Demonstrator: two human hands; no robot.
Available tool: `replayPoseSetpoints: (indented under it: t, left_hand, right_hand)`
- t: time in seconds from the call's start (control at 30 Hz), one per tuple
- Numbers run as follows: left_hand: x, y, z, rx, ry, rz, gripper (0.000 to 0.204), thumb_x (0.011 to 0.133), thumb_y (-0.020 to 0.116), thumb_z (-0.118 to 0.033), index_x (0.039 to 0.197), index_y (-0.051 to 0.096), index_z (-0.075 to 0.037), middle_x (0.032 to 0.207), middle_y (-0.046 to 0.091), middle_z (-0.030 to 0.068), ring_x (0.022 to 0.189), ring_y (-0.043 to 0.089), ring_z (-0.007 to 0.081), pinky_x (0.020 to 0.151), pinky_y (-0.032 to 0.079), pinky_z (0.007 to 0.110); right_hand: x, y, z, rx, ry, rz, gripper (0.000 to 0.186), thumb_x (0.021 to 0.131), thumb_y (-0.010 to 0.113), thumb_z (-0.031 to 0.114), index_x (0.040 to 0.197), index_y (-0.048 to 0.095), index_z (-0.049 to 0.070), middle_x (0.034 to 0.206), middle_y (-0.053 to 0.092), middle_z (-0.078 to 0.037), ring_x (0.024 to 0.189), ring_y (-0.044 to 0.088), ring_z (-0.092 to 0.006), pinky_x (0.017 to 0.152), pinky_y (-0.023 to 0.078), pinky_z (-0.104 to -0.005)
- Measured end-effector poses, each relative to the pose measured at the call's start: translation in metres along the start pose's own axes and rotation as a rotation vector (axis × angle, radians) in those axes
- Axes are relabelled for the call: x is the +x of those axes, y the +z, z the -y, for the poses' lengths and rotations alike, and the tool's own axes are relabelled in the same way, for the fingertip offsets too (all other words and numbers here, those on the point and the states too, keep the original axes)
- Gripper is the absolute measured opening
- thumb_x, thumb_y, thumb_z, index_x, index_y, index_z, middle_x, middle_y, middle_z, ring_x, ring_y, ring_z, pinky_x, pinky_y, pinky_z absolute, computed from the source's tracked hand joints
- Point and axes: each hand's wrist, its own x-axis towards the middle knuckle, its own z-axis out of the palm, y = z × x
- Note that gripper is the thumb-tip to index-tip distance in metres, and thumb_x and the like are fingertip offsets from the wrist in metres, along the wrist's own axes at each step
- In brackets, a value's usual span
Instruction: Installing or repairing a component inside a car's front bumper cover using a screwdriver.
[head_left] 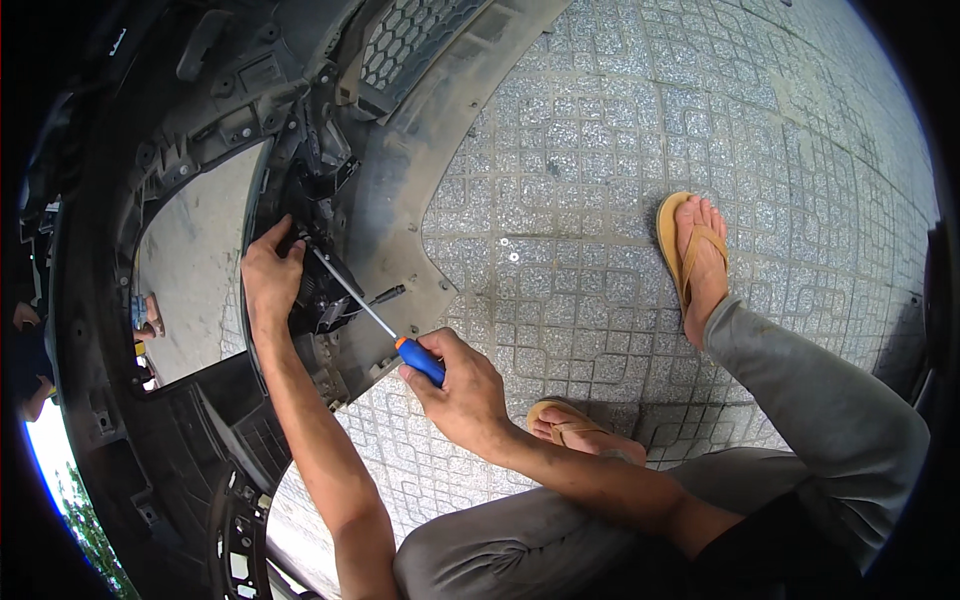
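Note:
My right hand [465, 395] is closed around the blue handle of a screwdriver [420, 362] with an orange collar. Its metal shaft slants up and left, and the tip meets a dark plastic assembly [325, 275] fixed in a large black car bumper [180, 75]. Beside that tip, my left hand [270, 280] grips the black plastic part, with index finger and thumb showing on it. The other left fingers are mostly hidden. A short black connector [388, 294] sticks out from the assembly toward the right.
Two small pale round pieces [513, 257] lie on the grey patterned paving [600, 330]. A honeycomb grille [415, 40] is at the bumper's top. My sandalled feet [700, 250] rest on the paving at right. Through the bumper's opening another person's foot [153, 315] shows.

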Motion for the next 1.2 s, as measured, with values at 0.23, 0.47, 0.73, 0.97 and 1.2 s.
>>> replayPoseSetpoints:
  t: [0.23, 0.47, 0.73, 0.97, 1.2]
  left_hand:
    - [0.002, 0.0, -0.011, 0.236, -0.076, 0.005, 0.041, 0.089, 0.072, -0.016, 0.13, 0.07, -0.014, 0.12, 0.071, 0.0191, 0.11, 0.069, 0.0371, 0.097, 0.053, 0.042]
    - [0.004, -0.004, -0.017, 0.254, -0.123, 0.046, 0.041, 0.089, 0.073, -0.019, 0.13, 0.071, -0.022, 0.116, 0.073, 0.016, 0.111, 0.069, 0.0351, 0.096, 0.054, 0.044]
    - [0.009, -0.001, -0.005, 0.256, -0.121, 0.079, 0.042, 0.088, 0.074, -0.019, 0.129, 0.071, -0.021, 0.119, 0.072, 0.0155, 0.113, 0.068, 0.0353, 0.098, 0.053, 0.043]
    - [0.012, 0.006, -0.017, 0.251, -0.141, 0.105, 0.045, 0.088, 0.073, -0.018, 0.132, 0.069, -0.024, 0.118, 0.073, 0.0166, 0.111, 0.069, 0.0361, 0.096, 0.054, 0.045]
    - [0.011, -0.004, -0.004, 0.133, -0.221, 0.139, 0.044, 0.088, 0.072, -0.015, 0.131, 0.069, -0.021, 0.113, 0.072, 0.0199, 0.11, 0.069, 0.036, 0.095, 0.054, 0.045]
  right_hand:
    - [-0.004, -0.001, 0.013, -0.146, -0.038, -0.029, 0.027, 0.095, 0.072, 0.025, 0.111, 0.062, 0.006, 0.087, 0.072, -0.012, 0.073, 0.07, -0.0294, 0.069, 0.054, -0.04]
    - [-0.007, 0.013, 0.015, 0.044, 0.16, 0.083, 0.029, 0.095, 0.074, 0.024, 0.108, 0.06, 0.002, 0.084, 0.068, -0.013, 0.072, 0.068, -0.0234, 0.07, 0.053, -0.0374]
    - [0.006, 0.009, -0.001, 0.32, 0.145, 0.064, 0.036, 0.088, 0.081, 0.019, 0.099, 0.054, -0.002, 0.072, 0.066, -0.012, 0.055, 0.065, -0.0212, 0.057, 0.053, -0.038]
    - [0.009, 0.001, -0.011, 0.121, 0.094, 0.087, 0.032, 0.099, 0.07, 0.027, 0.097, 0.062, -0.004, 0.08, 0.068, -0.009, 0.059, 0.06, -0.0089, 0.044, 0.046, -0.0254]
    - [0.024, -0.007, -0.004, 0.685, 0.517, 0.417, 0.053, 0.103, 0.058, 0.049, 0.094, 0.064, -0.003, 0.07, 0.062, -0.005, 0.047, 0.047, -0.0084, 0.04, 0.034, -0.0261]
